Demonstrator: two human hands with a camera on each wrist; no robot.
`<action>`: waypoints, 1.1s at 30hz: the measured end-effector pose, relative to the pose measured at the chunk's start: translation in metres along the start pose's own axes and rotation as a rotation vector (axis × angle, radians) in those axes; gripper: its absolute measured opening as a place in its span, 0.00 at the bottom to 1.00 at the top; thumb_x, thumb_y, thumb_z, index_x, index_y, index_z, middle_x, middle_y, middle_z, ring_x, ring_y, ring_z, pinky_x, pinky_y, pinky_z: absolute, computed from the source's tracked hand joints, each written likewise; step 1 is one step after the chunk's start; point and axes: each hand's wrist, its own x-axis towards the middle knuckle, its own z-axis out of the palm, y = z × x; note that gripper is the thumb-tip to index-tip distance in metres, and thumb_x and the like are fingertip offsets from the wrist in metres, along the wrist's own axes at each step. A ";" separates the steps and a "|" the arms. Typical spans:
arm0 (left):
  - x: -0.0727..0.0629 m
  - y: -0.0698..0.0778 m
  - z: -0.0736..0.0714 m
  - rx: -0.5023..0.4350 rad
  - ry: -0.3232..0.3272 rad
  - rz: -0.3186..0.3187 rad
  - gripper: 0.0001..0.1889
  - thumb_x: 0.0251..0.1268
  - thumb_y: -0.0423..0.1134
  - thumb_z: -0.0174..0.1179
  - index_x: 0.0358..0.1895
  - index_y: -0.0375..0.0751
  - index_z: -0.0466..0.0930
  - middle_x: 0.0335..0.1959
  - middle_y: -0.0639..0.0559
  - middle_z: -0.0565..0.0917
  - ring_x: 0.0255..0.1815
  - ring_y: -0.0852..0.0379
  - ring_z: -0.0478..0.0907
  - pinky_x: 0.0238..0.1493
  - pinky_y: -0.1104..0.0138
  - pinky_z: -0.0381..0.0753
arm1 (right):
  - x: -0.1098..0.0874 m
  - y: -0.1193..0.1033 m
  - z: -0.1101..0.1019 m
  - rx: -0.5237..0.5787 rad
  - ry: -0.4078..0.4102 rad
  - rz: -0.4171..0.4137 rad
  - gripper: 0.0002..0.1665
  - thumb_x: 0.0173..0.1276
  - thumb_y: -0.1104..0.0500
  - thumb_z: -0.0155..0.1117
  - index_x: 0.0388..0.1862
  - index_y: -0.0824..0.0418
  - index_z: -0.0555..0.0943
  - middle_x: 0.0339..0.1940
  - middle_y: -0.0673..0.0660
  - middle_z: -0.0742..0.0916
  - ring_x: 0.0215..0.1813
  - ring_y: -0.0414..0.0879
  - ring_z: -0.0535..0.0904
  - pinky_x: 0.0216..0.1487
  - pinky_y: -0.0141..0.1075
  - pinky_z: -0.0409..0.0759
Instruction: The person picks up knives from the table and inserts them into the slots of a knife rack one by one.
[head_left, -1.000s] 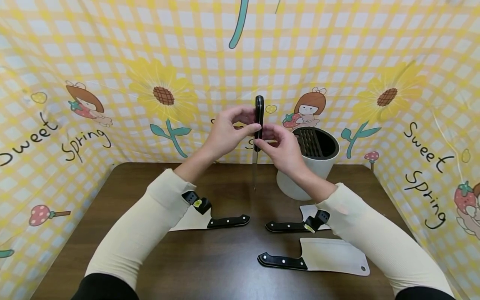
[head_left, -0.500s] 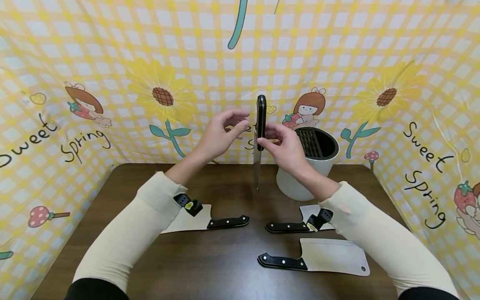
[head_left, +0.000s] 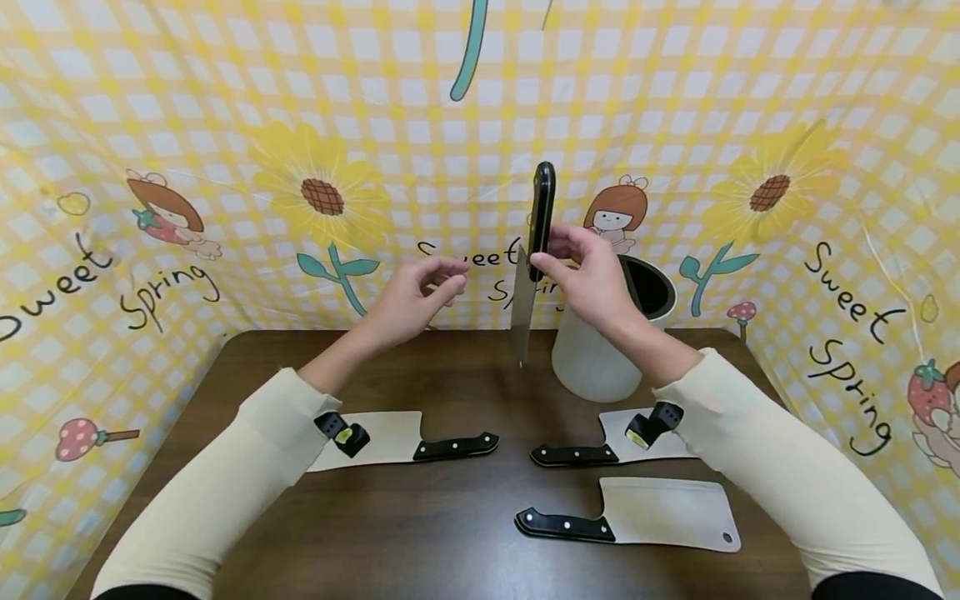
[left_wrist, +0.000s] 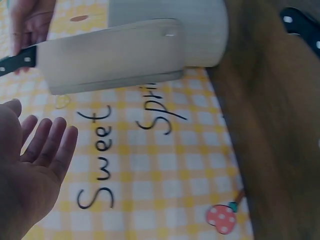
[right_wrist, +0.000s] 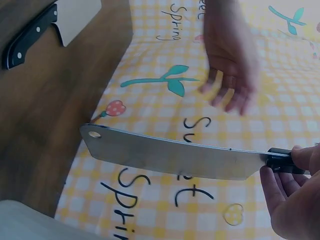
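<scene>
My right hand (head_left: 592, 271) pinches the black handle of a cleaver (head_left: 542, 218), held upright with its blade pointing down above the table's far part. In the right wrist view, thumb and fingers grip the handle end of that cleaver (right_wrist: 170, 152), whose broad blade has a hole near its far corner. My left hand (head_left: 416, 296) hovers to the left, apart from the cleaver, fingers loosely bent and holding nothing. Behind my right hand stands a white knife holder (head_left: 600, 358) with a dark top; the hand and forearm hide its slotted part.
On the brown table (head_left: 420, 517) lie a cleaver (head_left: 457, 447) at left, partly under my left wrist, another cleaver (head_left: 573, 455) at right, partly behind my right wrist, and a third cleaver (head_left: 667, 510) nearer me. A yellow checked cloth (head_left: 450, 150) surrounds the table's back and sides.
My left hand has let go of the cleaver's handle and drawn away left and down. My right hand has lifted the cleaver slightly and shifted it right, its blade turning more into view.
</scene>
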 end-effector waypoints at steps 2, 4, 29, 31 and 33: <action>-0.007 -0.007 0.002 0.020 -0.028 -0.023 0.15 0.79 0.40 0.56 0.60 0.36 0.80 0.51 0.41 0.85 0.46 0.49 0.83 0.44 0.62 0.83 | 0.002 -0.003 -0.005 0.009 0.006 -0.011 0.22 0.74 0.63 0.66 0.64 0.68 0.78 0.53 0.64 0.86 0.56 0.49 0.82 0.58 0.38 0.78; -0.015 -0.013 0.004 0.043 -0.051 -0.043 0.15 0.79 0.41 0.57 0.60 0.38 0.80 0.53 0.44 0.85 0.49 0.50 0.83 0.47 0.61 0.83 | 0.004 -0.007 -0.011 0.028 0.013 -0.025 0.22 0.75 0.63 0.65 0.64 0.69 0.78 0.53 0.64 0.86 0.54 0.46 0.82 0.56 0.35 0.78; -0.103 -0.080 0.061 0.130 -0.444 -0.130 0.24 0.74 0.44 0.63 0.64 0.31 0.75 0.59 0.37 0.79 0.59 0.42 0.77 0.59 0.50 0.79 | 0.019 -0.045 -0.087 0.299 0.228 -0.090 0.20 0.70 0.71 0.65 0.60 0.71 0.79 0.43 0.52 0.87 0.48 0.43 0.83 0.48 0.26 0.81; -0.107 -0.084 0.067 0.164 -0.468 -0.135 0.25 0.72 0.45 0.65 0.63 0.31 0.76 0.57 0.39 0.80 0.58 0.44 0.78 0.59 0.50 0.80 | 0.020 -0.044 -0.091 0.336 0.239 -0.100 0.19 0.70 0.72 0.64 0.59 0.72 0.80 0.41 0.53 0.87 0.45 0.42 0.84 0.45 0.26 0.82; -0.112 -0.087 0.072 0.208 -0.499 -0.136 0.25 0.70 0.46 0.67 0.61 0.31 0.77 0.55 0.41 0.82 0.56 0.46 0.79 0.59 0.51 0.79 | 0.022 -0.044 -0.096 0.362 0.251 -0.107 0.18 0.70 0.73 0.64 0.58 0.73 0.80 0.40 0.53 0.87 0.43 0.41 0.85 0.44 0.26 0.83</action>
